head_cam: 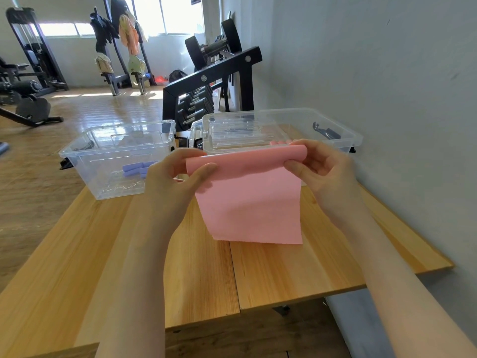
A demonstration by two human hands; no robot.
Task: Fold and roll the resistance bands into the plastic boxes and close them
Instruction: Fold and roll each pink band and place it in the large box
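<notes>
Pink band (247, 200): you pinch its top edge, left hand (178, 174) and right hand (320, 166) at opposite corners, above the table (284, 275), so it hangs flat for rolling. Left box (116, 158): open, holding a purple roll (136, 167).

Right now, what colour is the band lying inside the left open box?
Lilac-blue band, folded, in the clear box; only the head view shows it.

Both hands (247, 174) pinch pink band (247, 200) above table (296, 270).
</notes>
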